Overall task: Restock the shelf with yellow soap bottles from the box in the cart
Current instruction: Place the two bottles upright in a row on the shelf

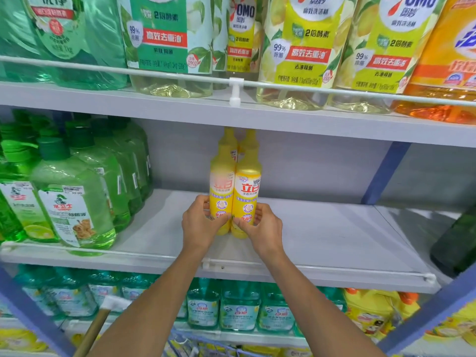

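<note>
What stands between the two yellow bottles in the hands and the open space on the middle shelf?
Nothing visible. The left hand and right hand grip the yellow bottles at the middle shelf, bare beside them; green bottles stand apart to the left.

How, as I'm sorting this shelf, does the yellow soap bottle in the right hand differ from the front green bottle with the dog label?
The yellow soap bottle is opaque, slim and tapers upward; the green bottle is translucent and broad. The right hand holds the yellow soap bottle low down; the green bottle stands untouched. Both are upright on the middle shelf.
</note>
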`<control>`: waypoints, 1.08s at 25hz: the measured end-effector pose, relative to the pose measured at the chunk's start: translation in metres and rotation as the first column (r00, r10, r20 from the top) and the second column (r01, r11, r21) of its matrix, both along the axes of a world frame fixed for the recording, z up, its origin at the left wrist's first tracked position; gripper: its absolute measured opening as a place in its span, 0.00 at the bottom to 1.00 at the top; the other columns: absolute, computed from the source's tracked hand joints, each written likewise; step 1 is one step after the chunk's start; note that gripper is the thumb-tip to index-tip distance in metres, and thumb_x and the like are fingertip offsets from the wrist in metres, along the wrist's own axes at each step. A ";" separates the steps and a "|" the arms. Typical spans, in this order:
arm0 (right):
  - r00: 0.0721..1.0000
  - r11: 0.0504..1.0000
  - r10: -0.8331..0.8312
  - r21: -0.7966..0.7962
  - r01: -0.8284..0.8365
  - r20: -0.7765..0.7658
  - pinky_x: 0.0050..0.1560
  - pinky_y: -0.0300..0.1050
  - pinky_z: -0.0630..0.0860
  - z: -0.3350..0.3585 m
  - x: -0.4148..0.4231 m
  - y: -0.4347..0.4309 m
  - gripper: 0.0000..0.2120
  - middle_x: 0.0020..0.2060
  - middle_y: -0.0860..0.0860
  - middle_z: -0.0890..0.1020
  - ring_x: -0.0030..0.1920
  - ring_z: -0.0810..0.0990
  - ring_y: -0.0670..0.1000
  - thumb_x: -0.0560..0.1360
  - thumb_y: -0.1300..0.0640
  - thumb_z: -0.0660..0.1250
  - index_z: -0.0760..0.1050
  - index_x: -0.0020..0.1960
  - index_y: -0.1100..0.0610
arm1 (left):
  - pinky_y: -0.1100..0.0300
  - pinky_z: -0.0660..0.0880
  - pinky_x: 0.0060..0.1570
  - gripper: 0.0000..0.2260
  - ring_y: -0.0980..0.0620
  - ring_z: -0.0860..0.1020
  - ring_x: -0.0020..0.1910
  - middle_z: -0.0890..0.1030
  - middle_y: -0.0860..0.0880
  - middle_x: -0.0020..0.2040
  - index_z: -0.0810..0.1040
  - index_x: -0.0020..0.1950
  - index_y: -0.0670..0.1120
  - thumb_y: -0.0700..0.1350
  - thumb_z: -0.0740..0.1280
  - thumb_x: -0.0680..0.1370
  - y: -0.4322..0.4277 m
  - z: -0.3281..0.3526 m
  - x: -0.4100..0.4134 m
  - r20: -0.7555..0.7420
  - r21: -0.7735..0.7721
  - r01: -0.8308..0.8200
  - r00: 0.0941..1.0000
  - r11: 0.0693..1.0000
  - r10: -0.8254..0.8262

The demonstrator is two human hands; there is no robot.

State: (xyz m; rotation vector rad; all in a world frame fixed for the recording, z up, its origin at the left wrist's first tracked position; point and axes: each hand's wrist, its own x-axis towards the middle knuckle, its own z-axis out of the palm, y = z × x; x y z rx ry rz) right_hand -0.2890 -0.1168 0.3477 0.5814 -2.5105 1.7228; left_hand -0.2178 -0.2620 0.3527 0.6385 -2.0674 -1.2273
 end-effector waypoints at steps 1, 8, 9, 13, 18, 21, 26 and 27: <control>1.000 1.000 -0.017 0.002 0.017 -0.010 0.52 0.40 0.82 -0.003 -0.008 -0.004 0.25 0.53 0.47 0.84 0.50 0.83 0.45 0.66 0.49 0.82 0.76 0.59 0.49 | 0.54 0.82 0.51 0.24 0.53 0.82 0.47 0.84 0.52 0.52 0.76 0.57 0.51 0.53 0.82 0.66 -0.003 0.000 -0.006 0.001 0.002 -0.009 1.000 1.000 0.009; 0.998 0.998 -0.062 0.004 0.062 -0.013 0.52 0.46 0.83 -0.009 -0.048 -0.022 0.26 0.50 0.45 0.84 0.48 0.83 0.43 0.64 0.46 0.83 0.79 0.57 0.51 | 0.61 0.79 0.47 0.23 0.61 0.81 0.44 0.82 0.57 0.47 0.75 0.54 0.56 0.53 0.82 0.65 -0.015 -0.004 -0.040 -0.054 0.025 -0.003 0.999 1.000 0.005; 0.997 0.997 -0.075 0.012 0.075 -0.020 0.52 0.46 0.83 -0.009 -0.051 -0.023 0.26 0.50 0.44 0.84 0.48 0.83 0.43 0.64 0.45 0.83 0.79 0.57 0.50 | 0.60 0.80 0.48 0.23 0.60 0.82 0.45 0.82 0.57 0.47 0.75 0.54 0.56 0.54 0.82 0.65 -0.017 -0.005 -0.043 -0.061 0.022 -0.002 0.998 1.000 0.003; 0.990 0.989 -0.133 0.052 0.136 -0.054 0.51 0.46 0.83 -0.010 -0.056 -0.030 0.29 0.51 0.45 0.82 0.48 0.82 0.44 0.63 0.40 0.81 0.76 0.58 0.50 | 0.64 0.79 0.48 0.24 0.62 0.81 0.47 0.82 0.58 0.48 0.78 0.58 0.53 0.51 0.82 0.66 -0.022 -0.009 -0.046 -0.086 0.035 0.037 0.996 0.999 -0.034; 0.998 0.996 -0.066 0.064 0.067 -0.023 0.54 0.47 0.83 -0.017 -0.059 -0.028 0.31 0.54 0.44 0.82 0.52 0.82 0.44 0.65 0.41 0.81 0.75 0.62 0.50 | 0.78 0.74 0.42 0.24 0.66 0.80 0.48 0.82 0.56 0.50 0.79 0.62 0.48 0.46 0.81 0.68 -0.029 -0.013 -0.045 -0.078 0.030 0.086 0.993 0.996 -0.084; 0.998 0.996 -0.062 0.062 0.062 0.000 0.53 0.47 0.83 -0.016 -0.063 -0.027 0.29 0.52 0.46 0.83 0.50 0.83 0.44 0.64 0.45 0.83 0.76 0.60 0.51 | 0.74 0.75 0.45 0.23 0.66 0.80 0.47 0.83 0.56 0.50 0.80 0.61 0.48 0.45 0.81 0.68 -0.029 -0.012 -0.052 -0.079 0.041 0.063 0.995 0.997 -0.059; 0.993 0.987 -0.120 0.105 0.120 -0.008 0.50 0.49 0.84 -0.017 -0.071 -0.037 0.28 0.50 0.45 0.83 0.49 0.83 0.46 0.63 0.42 0.82 0.75 0.57 0.49 | 0.56 0.81 0.52 0.23 0.55 0.82 0.50 0.84 0.52 0.53 0.80 0.60 0.48 0.48 0.82 0.68 -0.029 -0.018 -0.064 -0.085 0.061 0.005 0.996 0.998 0.000; 0.991 0.985 -0.131 0.110 0.132 -0.011 0.50 0.49 0.84 -0.018 -0.073 -0.039 0.28 0.50 0.45 0.83 0.48 0.83 0.46 0.63 0.41 0.82 0.75 0.57 0.49 | 0.54 0.82 0.52 0.23 0.54 0.82 0.50 0.84 0.52 0.52 0.80 0.59 0.48 0.48 0.82 0.67 -0.028 -0.018 -0.064 -0.088 0.065 -0.002 0.996 0.998 0.008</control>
